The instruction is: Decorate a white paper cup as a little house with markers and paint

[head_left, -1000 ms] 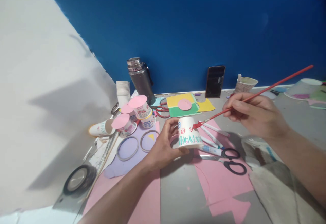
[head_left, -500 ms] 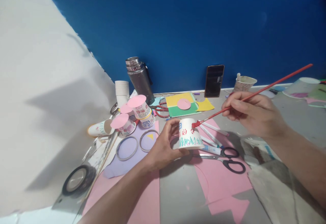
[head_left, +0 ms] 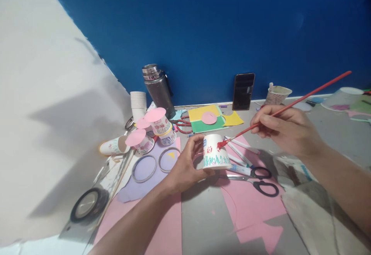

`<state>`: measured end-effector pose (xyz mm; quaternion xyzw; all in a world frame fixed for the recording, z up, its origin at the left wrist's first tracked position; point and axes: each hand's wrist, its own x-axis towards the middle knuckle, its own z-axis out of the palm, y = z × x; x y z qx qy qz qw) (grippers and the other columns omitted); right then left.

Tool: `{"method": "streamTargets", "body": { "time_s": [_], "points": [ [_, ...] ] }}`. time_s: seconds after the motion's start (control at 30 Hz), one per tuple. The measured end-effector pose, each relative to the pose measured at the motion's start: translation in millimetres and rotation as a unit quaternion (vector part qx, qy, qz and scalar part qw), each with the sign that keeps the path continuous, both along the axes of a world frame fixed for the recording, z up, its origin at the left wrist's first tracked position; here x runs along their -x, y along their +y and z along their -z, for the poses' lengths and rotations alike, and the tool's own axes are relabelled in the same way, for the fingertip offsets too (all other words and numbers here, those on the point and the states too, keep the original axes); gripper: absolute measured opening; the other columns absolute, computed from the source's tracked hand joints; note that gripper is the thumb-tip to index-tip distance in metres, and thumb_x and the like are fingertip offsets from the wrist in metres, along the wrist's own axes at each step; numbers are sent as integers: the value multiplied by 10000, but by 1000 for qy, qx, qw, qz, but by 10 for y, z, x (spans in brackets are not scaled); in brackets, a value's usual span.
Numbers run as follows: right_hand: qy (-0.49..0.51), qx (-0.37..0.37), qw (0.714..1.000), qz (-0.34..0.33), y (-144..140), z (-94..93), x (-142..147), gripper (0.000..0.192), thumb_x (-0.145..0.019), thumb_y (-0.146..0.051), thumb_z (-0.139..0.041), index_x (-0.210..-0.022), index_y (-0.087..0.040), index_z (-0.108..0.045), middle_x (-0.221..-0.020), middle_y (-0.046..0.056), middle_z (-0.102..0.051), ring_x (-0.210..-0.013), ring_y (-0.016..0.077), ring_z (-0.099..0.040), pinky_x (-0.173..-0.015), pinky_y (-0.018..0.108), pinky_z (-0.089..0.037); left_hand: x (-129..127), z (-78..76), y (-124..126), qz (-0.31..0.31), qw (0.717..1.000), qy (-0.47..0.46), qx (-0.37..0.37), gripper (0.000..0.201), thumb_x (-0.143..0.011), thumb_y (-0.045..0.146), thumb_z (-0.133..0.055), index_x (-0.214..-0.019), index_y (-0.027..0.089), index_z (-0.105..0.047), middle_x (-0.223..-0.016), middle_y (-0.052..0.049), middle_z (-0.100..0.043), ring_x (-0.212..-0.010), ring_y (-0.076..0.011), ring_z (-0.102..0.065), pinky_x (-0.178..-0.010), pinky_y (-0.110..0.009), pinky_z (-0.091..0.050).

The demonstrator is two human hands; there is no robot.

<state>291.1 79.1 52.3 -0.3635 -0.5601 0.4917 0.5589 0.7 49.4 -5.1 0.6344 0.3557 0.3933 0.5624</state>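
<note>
My left hand (head_left: 188, 166) grips an upside-down white paper cup (head_left: 214, 153) from its left side, fingers behind and thumb under the rim. Green strokes run round the cup's lower part, with red dabs above them and a blue window shape at its left. In my right hand (head_left: 281, 129) is a long red paintbrush (head_left: 307, 95), pinched between thumb and fingers. Its red-loaded bristles touch the cup's wall on the upper right. Below the cup lie black-handled scissors (head_left: 263, 181) and several white markers (head_left: 237, 150).
Decorated cups with pink paper discs (head_left: 136, 138) stand at the left, near a stack of plain cups (head_left: 138, 104) and a metal flask (head_left: 158, 89). A phone (head_left: 243, 92) leans on the blue wall. Two grey rings (head_left: 144, 169) lie on purple paper; a tape roll (head_left: 88, 205) sits nearer.
The brush tip has shifted very slightly left and down on the cup, with my right hand following. My left hand and the cup have barely moved.
</note>
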Motion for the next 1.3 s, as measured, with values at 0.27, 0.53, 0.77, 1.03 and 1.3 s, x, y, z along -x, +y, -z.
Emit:
{"method": "streamTargets", "body": {
  "time_s": [0.27, 0.53, 0.77, 1.03, 1.3],
  "points": [
    [14, -5, 1000, 4, -7, -33, -14, 352, -756, -517, -933, -734, -190, -804, -648, 60, -722, -557, 122, -592, -492, 226, -458, 15, 29, 17, -7, 1000, 1, 2, 837, -725, 235, -953, -1421, 337, -500, -1582, -96, -531, -1517, -367, -475, -1270, -565, -350],
    [3, -5, 1000, -2, -6, -13, 7, 354, -770, -509, -930, -741, -182, -798, -638, 59, -736, -535, 105, -582, -493, 210, -458, 23, 62, 25, -9, 1000, -6, -1, 836, -731, 174, -921, -1427, 320, -483, -1588, -106, -514, -1528, -363, -459, -1269, -558, -360],
    [-1, -13, 1000, -2, -29, -26, 17, 356, -775, -521, -920, -737, -189, -798, -649, 58, -733, -549, 117, -593, -491, 221, -460, 18, 50, 25, -7, 1000, -7, -1, 839, -726, 162, -920, -1421, 323, -479, -1589, -94, -517, -1531, -341, -461, -1280, -538, -346],
    [-6, -11, 1000, 23, -14, -53, -1, 380, -729, -546, -941, -703, -197, -791, -632, 55, -713, -545, 129, -583, -480, 237, -455, 7, 2, 15, -17, 1000, 1, 3, 835, -710, 162, -924, -1405, 316, -487, -1587, -99, -527, -1518, -352, -478, -1280, -544, -338],
    [-12, -2, 1000, 19, -26, -40, 3, 354, -769, -523, -919, -737, -192, -797, -643, 64, -721, -543, 132, -565, -491, 267, -449, 18, 36, 9, -10, 1000, -3, 5, 830, -731, 193, -931, -1422, 323, -491, -1586, -103, -525, -1529, -354, -465, -1274, -547, -349]
  ]
}}
